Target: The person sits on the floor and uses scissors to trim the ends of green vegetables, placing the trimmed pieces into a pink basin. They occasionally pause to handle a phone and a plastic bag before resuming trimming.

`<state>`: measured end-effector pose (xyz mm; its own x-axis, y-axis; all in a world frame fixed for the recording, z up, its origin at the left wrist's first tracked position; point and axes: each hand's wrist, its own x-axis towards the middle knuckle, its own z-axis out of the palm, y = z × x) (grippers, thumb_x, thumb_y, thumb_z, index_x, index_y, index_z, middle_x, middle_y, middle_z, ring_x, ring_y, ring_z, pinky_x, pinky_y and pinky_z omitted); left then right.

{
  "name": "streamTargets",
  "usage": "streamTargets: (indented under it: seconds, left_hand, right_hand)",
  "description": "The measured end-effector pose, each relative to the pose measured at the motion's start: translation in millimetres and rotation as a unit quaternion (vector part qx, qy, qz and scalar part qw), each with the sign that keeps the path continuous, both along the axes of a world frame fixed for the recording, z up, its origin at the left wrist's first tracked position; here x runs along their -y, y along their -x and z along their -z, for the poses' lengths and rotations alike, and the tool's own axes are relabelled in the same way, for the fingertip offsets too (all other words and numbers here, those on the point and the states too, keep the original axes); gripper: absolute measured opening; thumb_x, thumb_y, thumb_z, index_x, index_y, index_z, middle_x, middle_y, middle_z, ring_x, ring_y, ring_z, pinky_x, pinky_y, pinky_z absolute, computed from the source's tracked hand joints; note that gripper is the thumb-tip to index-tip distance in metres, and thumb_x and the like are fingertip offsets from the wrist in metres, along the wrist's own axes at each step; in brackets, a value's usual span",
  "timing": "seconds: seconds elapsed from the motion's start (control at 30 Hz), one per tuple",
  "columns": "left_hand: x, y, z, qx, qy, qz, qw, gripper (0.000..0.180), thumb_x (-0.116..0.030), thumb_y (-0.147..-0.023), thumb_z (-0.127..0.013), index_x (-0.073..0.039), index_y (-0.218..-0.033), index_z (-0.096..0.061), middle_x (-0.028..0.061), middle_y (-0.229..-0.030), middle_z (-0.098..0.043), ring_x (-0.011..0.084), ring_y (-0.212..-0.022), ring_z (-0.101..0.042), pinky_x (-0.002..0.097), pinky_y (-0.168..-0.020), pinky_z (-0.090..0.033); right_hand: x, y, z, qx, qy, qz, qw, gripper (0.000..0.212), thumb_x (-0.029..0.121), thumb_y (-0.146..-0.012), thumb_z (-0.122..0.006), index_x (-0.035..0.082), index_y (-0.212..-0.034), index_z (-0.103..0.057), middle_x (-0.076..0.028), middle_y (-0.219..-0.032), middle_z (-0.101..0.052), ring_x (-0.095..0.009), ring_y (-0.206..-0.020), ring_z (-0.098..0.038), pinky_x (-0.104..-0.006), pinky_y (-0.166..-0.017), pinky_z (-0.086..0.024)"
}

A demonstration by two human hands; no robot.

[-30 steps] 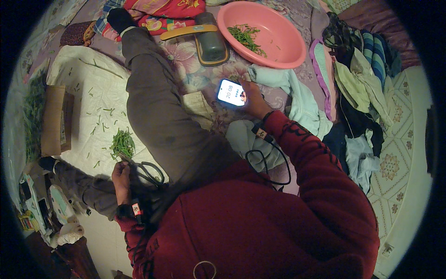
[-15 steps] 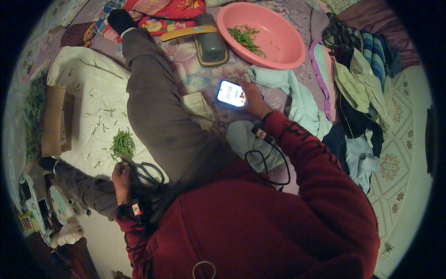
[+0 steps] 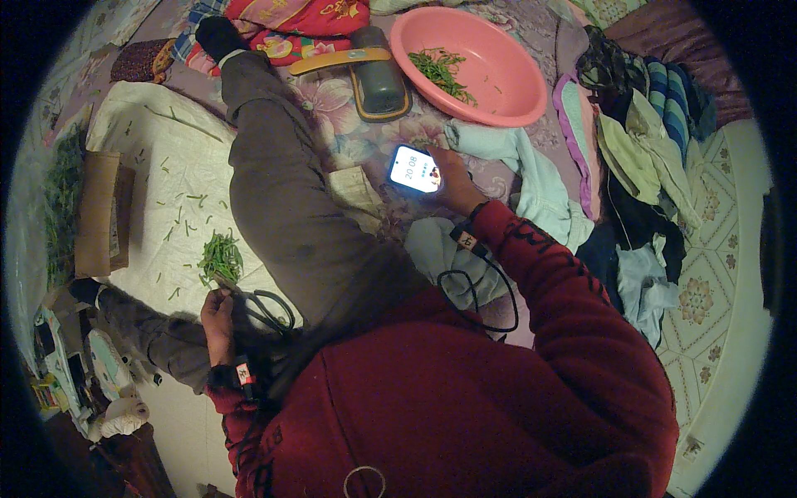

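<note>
My right hand (image 3: 457, 184) is closed round a smartphone (image 3: 413, 170) with a lit white screen, held above the flowered bedcover. At the left, my left hand (image 3: 217, 317) has its fingers pressed together; what they hold, if anything, I cannot make out. Beside it lie scissors (image 3: 284, 309) with large dark loop handles, near my thigh. Just beyond that hand, a heap of slender green pods (image 3: 220, 256), like chili peppers, rests on a whitish cloth (image 3: 158, 286). Several loose pods and bits are scattered over the cloth.
A pink basin (image 3: 506, 79) holding more green pods stands at the back. Next to it is a grey and yellow lantern-like object (image 3: 379, 87). Clothes (image 3: 643, 158) lie heaped at the right. A cardboard box (image 3: 101, 216) stands on the left, and my legs stretch across the middle.
</note>
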<state>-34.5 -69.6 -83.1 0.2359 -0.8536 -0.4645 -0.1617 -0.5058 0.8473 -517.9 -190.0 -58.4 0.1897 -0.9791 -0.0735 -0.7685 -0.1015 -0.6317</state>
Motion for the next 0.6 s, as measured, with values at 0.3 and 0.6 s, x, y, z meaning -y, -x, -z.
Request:
streamTargets:
  seconds: [0.3,0.6]
  left_hand:
    - [1.4,2.4,-7.1,0.021,-0.008,0.007,1.0,0.009,-0.013,-0.082,-0.052,-0.006,-0.087,-0.054,-0.0039,-0.074,-0.05,0.0065,-0.066,-0.042,0.0204,-0.06,-0.035]
    - [3.1,1.0,-3.5,0.088,-0.026,0.024,0.995,0.012,-0.007,-0.08,-0.053,-0.001,-0.09,-0.056,0.0017,-0.077,-0.056,0.0088,-0.07,-0.048,0.0231,-0.063,-0.04]
  right_hand:
    - [3.1,0.9,2.8,-0.01,0.001,-0.009,1.0,0.082,0.025,-0.053,-0.077,0.001,-0.122,-0.038,-0.02,-0.108,-0.048,-0.035,-0.101,-0.045,-0.0407,-0.088,-0.037]
    - [6.5,10.1,30.6,-0.012,0.085,0.027,0.996,0.084,0.018,-0.053,-0.077,0.002,-0.125,-0.038,-0.019,-0.111,-0.049,-0.035,-0.102,-0.045,-0.0407,-0.089,-0.037]
